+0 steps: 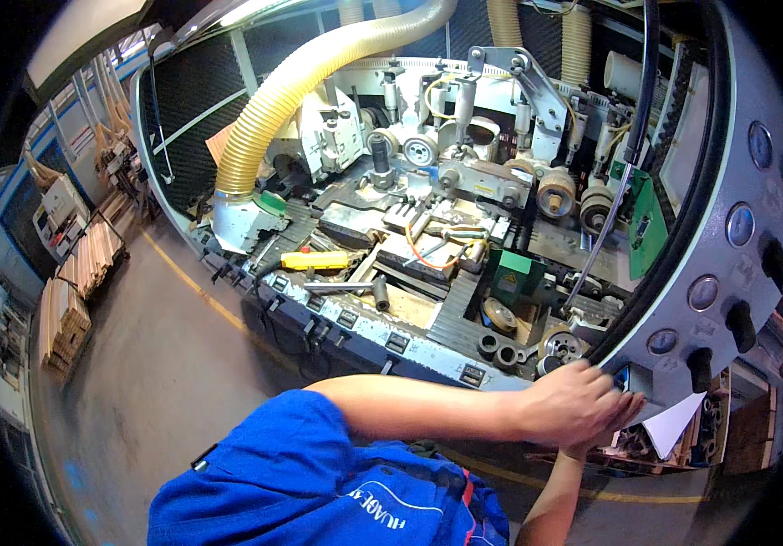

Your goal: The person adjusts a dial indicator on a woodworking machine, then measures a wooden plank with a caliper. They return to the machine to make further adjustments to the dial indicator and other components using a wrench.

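Note:
My left arm, in a blue sleeve, reaches across to the machine's front right corner. There my left hand (566, 402) is closed, fingers curled, and what it grips is hidden. Behind and under it my right hand (622, 415) comes up from below, mostly covered; its visible fingertips look bent, against the left hand's fingers. Beside both hands is a small blue-lit recess (624, 378) in the grey panel. Just beyond them a round metal wheel (563, 344) sits on the machine bed, with two dark rings (498, 349) to its left.
The woodworking machine (382, 318) stands open. On its bed lie a yellow control box (315, 260), a T-handled wrench (360, 289) and pliers (464, 233). A ribbed yellow hose (291, 91) arches above. Gauges (703, 293) and black knobs (739, 326) line the right panel. Stacked timber (64, 314) stands left.

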`<state>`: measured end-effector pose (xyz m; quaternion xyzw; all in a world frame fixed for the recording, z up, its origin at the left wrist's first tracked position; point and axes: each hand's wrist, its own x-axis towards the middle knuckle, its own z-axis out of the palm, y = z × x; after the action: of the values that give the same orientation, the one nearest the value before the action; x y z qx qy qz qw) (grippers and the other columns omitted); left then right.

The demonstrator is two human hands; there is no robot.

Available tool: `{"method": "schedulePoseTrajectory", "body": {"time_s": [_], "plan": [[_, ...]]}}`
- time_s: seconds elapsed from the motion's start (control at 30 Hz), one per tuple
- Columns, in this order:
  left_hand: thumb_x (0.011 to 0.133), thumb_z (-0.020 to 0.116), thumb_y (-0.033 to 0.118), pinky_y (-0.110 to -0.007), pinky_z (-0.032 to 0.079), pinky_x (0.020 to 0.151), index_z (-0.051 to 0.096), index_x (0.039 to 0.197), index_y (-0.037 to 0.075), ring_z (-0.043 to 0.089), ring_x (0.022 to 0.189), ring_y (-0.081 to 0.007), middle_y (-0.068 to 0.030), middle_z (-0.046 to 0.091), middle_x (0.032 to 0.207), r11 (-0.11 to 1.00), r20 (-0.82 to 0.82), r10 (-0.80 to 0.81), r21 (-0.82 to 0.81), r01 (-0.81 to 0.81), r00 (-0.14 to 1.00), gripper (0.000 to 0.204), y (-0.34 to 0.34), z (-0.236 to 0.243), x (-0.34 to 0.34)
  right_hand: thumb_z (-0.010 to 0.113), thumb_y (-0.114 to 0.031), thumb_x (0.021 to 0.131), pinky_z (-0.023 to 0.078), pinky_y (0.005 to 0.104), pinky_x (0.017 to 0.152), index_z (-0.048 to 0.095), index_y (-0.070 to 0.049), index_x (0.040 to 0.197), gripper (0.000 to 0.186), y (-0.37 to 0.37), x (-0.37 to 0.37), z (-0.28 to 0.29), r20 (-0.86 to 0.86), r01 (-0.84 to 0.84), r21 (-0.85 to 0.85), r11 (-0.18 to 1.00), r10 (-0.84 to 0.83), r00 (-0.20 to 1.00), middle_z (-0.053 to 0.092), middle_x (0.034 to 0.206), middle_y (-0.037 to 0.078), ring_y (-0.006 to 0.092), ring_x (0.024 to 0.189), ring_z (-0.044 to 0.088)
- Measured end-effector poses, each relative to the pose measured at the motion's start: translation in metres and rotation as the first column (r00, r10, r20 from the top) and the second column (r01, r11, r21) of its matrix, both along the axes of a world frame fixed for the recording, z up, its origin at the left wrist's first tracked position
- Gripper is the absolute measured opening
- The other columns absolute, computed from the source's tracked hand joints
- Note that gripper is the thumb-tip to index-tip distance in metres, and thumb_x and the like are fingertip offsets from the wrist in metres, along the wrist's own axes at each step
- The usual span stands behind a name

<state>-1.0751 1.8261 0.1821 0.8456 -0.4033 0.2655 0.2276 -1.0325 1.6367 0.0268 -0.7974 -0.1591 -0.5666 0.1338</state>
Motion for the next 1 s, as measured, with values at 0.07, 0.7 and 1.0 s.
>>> {"method": "schedulePoseTrajectory", "body": {"time_s": [0.07,0.7,1.0], "plan": [[0.092,0.069,0.033,-0.039,0.048,0.080,0.060,0.118,0.005,0.064,0.092,-0.0280,-0.0103,0.064,0.104,0.999,-0.107,-0.046,-0.014,0.044,0.993,0.040,0.029,-0.002,-0.046,0.062,-0.040,0.104,0.031,0.0612,0.121,0.037,-0.002,0.158,0.070,0.001,-0.006,-0.003,-0.048,-0.014,0.016,1.000,0.015,0.999,0.035,0.163,0.025,0.0480,0.150,0.035],[0.093,0.073,0.032,-0.045,0.054,0.102,0.062,0.134,0.005,0.066,0.118,-0.0372,-0.0195,0.068,0.126,0.850,-0.688,0.406,0.043,-0.525,0.601,0.051,0.158,-0.116,-0.208,0.083,-0.012,0.082,0.027,0.0546,0.125,0.044,-0.007,0.155,0.083,-0.027,0.002,0.009,-0.255,-0.146,-0.053,0.988,0.128,0.958,0.038,0.163,0.025,0.0450,0.152,0.033],[0.093,0.073,0.033,-0.046,0.052,0.103,0.058,0.140,0.004,0.063,0.123,-0.0410,-0.0237,0.064,0.134,0.990,-0.807,0.137,0.125,-0.060,0.575,0.057,0.165,-0.145,-0.212,0.077,-0.026,0.090,0.055,0.0444,0.094,0.062,-0.004,0.134,0.052,-0.048,-0.249,-0.084,-0.833,0.398,0.420,0.816,0.173,0.525,0.070,0.116,0.020,0.0333,0.109,0.069]]}}
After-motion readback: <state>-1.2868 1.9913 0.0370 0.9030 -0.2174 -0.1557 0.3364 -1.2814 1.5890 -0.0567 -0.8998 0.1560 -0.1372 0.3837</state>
